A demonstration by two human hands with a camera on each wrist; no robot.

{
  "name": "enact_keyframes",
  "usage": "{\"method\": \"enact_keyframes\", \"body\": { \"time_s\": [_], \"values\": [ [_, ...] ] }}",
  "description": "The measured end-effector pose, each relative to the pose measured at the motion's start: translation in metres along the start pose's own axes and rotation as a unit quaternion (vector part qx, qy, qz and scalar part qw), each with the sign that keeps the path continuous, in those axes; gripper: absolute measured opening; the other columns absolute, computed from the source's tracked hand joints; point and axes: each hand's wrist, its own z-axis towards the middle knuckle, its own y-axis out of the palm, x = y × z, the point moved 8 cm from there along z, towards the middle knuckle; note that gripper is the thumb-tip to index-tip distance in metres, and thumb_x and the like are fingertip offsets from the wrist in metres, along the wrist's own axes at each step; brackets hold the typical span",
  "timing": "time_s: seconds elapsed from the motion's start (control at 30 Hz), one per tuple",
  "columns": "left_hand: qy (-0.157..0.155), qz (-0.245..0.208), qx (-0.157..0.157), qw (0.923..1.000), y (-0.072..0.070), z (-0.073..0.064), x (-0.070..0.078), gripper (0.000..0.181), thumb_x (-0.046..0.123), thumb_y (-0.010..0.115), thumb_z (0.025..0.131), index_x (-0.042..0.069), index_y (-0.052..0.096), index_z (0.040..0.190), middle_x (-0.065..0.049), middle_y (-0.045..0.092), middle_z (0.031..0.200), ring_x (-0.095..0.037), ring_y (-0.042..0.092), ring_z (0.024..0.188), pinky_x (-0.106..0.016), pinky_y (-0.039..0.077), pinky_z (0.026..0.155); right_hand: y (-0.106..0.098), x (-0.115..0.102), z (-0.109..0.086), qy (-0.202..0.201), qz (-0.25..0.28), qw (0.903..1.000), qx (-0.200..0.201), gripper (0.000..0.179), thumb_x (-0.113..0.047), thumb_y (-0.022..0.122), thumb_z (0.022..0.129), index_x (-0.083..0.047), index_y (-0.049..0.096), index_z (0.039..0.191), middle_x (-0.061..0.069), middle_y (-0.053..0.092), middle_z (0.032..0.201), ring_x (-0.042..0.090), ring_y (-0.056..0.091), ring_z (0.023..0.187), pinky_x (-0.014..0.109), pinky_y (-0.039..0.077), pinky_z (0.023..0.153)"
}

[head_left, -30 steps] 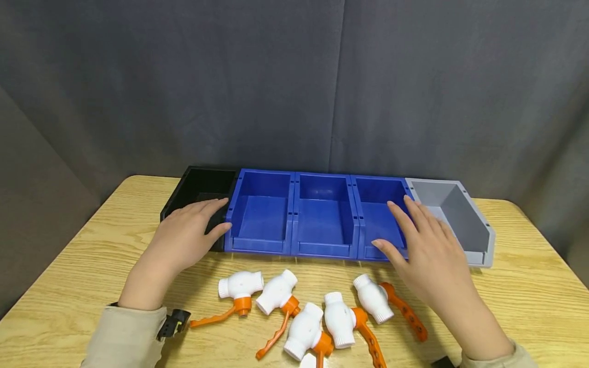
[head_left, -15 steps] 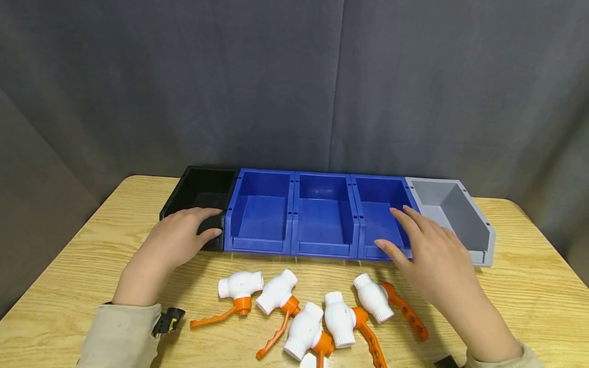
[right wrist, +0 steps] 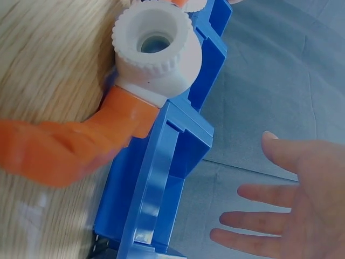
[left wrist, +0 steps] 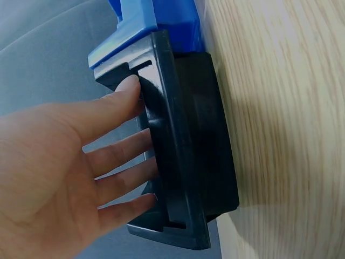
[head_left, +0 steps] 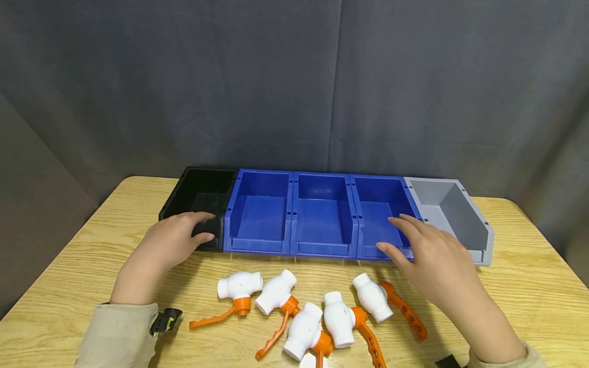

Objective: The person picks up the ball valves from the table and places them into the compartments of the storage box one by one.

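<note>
Five valves [head_left: 339, 319] lay on the table [head_left: 78, 286] between the left hand [head_left: 172, 237] and right hand [head_left: 437, 255], nearer than their fingers. At the left fingertips, relaxed and unclenched, stood a black bin [head_left: 209, 184]; the right fingers, loosely spread, partly hid a blue bin [head_left: 377, 191] and the grey bin [head_left: 469, 220]. A curtain [head_left: 276, 87] hung beyond.

On cam I see 5 bins [head_left: 324, 250] in a row on tbl [head_left: 83, 286], curtain [head_left: 257, 87] behind, valves [head_left: 339, 319] in front; L hand [head_left: 171, 244] nr far-L bin [head_left: 209, 202], R hand [head_left: 434, 255] nr far-R bin [head_left: 469, 220].
</note>
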Motion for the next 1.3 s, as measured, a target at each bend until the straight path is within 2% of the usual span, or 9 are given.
{"method": "enact_keyframes", "body": {
  "time_s": [0.13,0.33,0.47,0.6,0.9,1.1,1.3],
  "values": [
    [0.000,-0.002,-0.002,1.0000,0.0008,-0.0002,-0.0023,0.033,0.022,0.068,0.095,0.005,0.067,0.124,-0.021,0.064,0.125,-0.043,0.057,0.117,-0.061,0.045,0.095,0.0004,0.0000,-0.0002,-0.002,0.000,1.0000,-0.004,0.051,-0.044,0.065,0.095,-0.007,0.063,0.130,0.019,0.060,0.132,0.045,0.059,0.113,0.061,0.044,0.093],
    [0.012,-0.007,0.004,0.9999,-0.0008,0.0007,-0.0049,0.015,0.021,0.069,0.094,0.010,0.072,0.105,-0.011,0.071,0.105,-0.031,0.065,0.093,-0.055,0.051,0.083,0.0002,0.0001,-0.0014,-0.001,0.000,0.9999,-0.012,0.049,-0.042,0.066,0.095,-0.009,0.063,0.130,0.018,0.061,0.130,0.045,0.060,0.112,0.061,0.045,0.092],
    [0.016,-0.009,0.005,0.9998,-0.0016,0.0005,-0.0057,0.007,0.020,0.070,0.093,0.013,0.072,0.095,-0.004,0.069,0.091,-0.023,0.060,0.078,-0.048,0.051,0.074,0.0006,0.0005,-0.0021,0.001,0.001,0.9998,-0.019,0.048,-0.042,0.064,0.095,-0.010,0.062,0.131,0.016,0.064,0.127,0.044,0.062,0.109,0.061,0.046,0.089],
    [0.018,-0.012,0.004,0.9998,-0.0019,-0.0001,-0.0062,0.005,0.018,0.071,0.092,0.015,0.070,0.088,0.000,0.063,0.081,-0.020,0.053,0.071,-0.041,0.048,0.067,0.0006,-0.0002,-0.0019,-0.001,-0.002,0.9996,-0.027,0.048,-0.043,0.063,0.096,-0.010,0.062,0.131,0.015,0.068,0.120,0.043,0.064,0.103,0.061,0.048,0.084],
    [0.020,-0.011,-0.004,0.9997,-0.0002,0.0004,-0.0064,0.005,0.016,0.073,0.090,0.012,0.071,0.092,-0.002,0.068,0.085,-0.021,0.057,0.074,-0.046,0.051,0.072,-0.0004,-0.0026,-0.0021,-0.013,-0.008,0.9991,-0.040,0.039,-0.039,0.063,0.096,-0.010,0.067,0.121,0.011,0.072,0.107,0.037,0.068,0.090,0.056,0.050,0.074],
    [0.021,-0.009,-0.007,0.9997,0.0016,0.0009,-0.0062,0.009,0.017,0.075,0.089,0.011,0.073,0.096,-0.004,0.070,0.090,-0.023,0.061,0.079,-0.049,0.052,0.075,-0.0003,-0.0037,-0.0030,-0.026,-0.007,0.9984,-0.049,0.035,-0.038,0.065,0.095,-0.011,0.070,0.116,0.007,0.073,0.102,0.026,0.068,0.077,0.049,0.052,0.064],
    [0.023,-0.004,-0.007,0.9997,0.0023,0.0002,-0.0058,0.011,0.017,0.076,0.088,0.011,0.075,0.097,-0.007,0.071,0.095,-0.026,0.063,0.084,-0.051,0.052,0.077,0.0032,-0.0071,-0.0060,-0.053,0.002,0.9963,-0.067,0.031,-0.036,0.068,0.094,-0.013,0.072,0.113,0.005,0.074,0.103,0.024,0.068,0.077,0.048,0.053,0.066]
  ]
}}
